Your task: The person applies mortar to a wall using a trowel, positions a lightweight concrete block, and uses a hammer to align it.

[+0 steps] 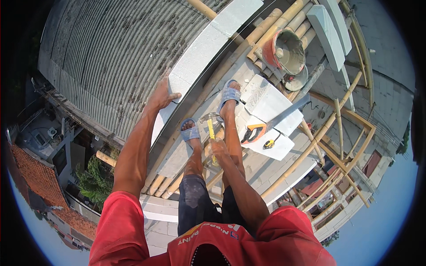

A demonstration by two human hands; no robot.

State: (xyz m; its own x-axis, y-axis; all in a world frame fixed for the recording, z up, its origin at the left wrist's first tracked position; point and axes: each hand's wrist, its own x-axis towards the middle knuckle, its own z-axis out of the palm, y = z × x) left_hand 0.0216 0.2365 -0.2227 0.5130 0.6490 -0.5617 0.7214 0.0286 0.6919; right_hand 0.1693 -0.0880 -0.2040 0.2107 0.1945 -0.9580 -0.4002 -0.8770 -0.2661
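Note:
My left hand (162, 94) grips a white lightweight block (188, 71) in the narrow row along the wall top. Its thumb lies on the near side; the other fingers are partly hidden at the outer edge. In my right hand (217, 150) is a claw hammer (211, 128), held by its yellow handle with the metal head pointing away from me, between my feet and apart from the wall. To the right, a handsaw (254, 133) with an orange and black handle and a yellow and black tape measure (269, 144) lie on loose white blocks (280, 148).
Bamboo poles (266, 26) and boards form the platform under my sandalled feet. A mortar-coated red bucket (284, 51) stands at the far right. Beyond the wall on the left slopes a corrugated roof (128, 48). A bamboo rail (326, 128) and wooden frame (361, 146) lie right.

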